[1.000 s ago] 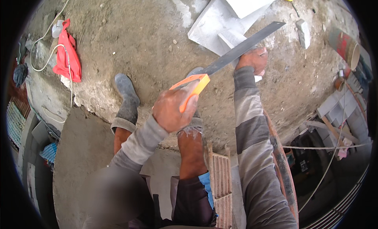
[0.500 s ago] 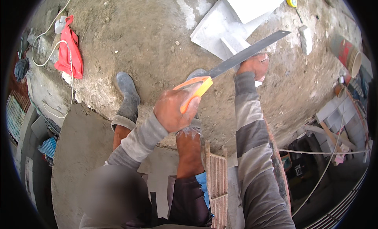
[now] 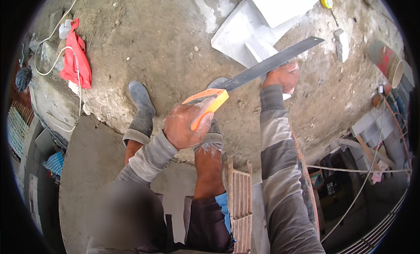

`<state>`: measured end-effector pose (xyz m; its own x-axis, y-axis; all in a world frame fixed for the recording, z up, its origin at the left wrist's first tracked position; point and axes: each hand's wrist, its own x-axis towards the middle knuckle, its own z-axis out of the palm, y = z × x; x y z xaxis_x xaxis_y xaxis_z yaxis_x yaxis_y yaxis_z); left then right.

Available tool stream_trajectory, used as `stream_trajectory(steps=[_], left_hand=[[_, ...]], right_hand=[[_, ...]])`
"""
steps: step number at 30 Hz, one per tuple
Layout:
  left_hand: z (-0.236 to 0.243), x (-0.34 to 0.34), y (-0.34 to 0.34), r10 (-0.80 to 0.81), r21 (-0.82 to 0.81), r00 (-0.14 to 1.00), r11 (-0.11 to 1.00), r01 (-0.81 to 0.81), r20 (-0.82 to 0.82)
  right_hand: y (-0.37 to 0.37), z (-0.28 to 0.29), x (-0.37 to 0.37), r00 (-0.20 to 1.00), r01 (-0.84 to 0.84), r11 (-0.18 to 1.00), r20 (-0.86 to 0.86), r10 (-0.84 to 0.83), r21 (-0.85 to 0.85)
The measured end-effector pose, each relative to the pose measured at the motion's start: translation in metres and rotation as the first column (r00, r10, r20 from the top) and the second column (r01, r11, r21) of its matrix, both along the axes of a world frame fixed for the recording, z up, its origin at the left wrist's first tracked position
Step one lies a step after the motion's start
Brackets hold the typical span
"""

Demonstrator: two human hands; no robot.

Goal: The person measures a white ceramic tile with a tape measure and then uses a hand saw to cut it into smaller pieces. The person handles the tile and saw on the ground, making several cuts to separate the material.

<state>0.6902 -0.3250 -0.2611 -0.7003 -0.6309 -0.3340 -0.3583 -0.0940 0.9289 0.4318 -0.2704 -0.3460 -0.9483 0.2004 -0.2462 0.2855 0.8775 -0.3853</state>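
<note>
My left hand [image 3: 187,125] is closed round the orange-and-grey handle of a handsaw [image 3: 271,63]. The saw's grey blade slants up to the right and passes over the knuckle side of my right hand [image 3: 282,77]. That right hand is closed on a narrow white piece [image 3: 258,50]. One end of the piece shows left of the blade, and a small white bit shows below the fist; the middle is hidden by blade and fingers. Just beyond lie pale dusty slabs [image 3: 238,33], with a bright white board [image 3: 284,7] on top.
A yellow tape measure [image 3: 326,1] and a whitish chunk [image 3: 341,45] lie at the far right, near a tipped bucket [image 3: 385,64]. At left are a red bag [image 3: 76,59] and a white cable [image 3: 80,96]. A ribbed brown block [image 3: 240,206] stands beside my leg.
My left hand and the saw handle have drawn back a little, down and to the left, so the blade has slid toward me. My right hand has stayed almost in place.
</note>
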Motion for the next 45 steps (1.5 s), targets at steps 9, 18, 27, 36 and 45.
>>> stream_trajectory(steps=[9, 18, 27, 36, 45], left_hand=[[-0.088, -0.05, -0.012, -0.185, -0.069, 0.969, 0.978, 0.198, 0.167], [-0.017, -0.015, 0.002, -0.08, 0.049, 0.996, 0.996, 0.079, 0.024], [-0.085, -0.046, 0.001, -0.192, -0.108, 0.975, 0.973, 0.203, 0.108], [-0.122, -0.054, 0.006, -0.145, 0.032, 0.973, 0.989, 0.142, 0.182], [-0.156, -0.045, 0.013, -0.128, -0.003, 0.948, 0.991, 0.135, 0.29]], right_hand=[[0.016, -0.02, 0.0, 0.95, -0.144, 0.944, -0.225, 0.216, 0.296], [-0.001, -0.004, 0.002, 0.986, -0.061, 0.992, -0.149, 0.077, 0.114], [0.018, -0.025, -0.005, 0.972, -0.056, 0.971, -0.211, 0.106, 0.231], [0.01, -0.023, -0.003, 0.976, -0.045, 0.981, -0.199, 0.083, 0.191], [0.014, -0.024, 0.0, 0.97, -0.071, 0.97, -0.211, 0.121, 0.231]])
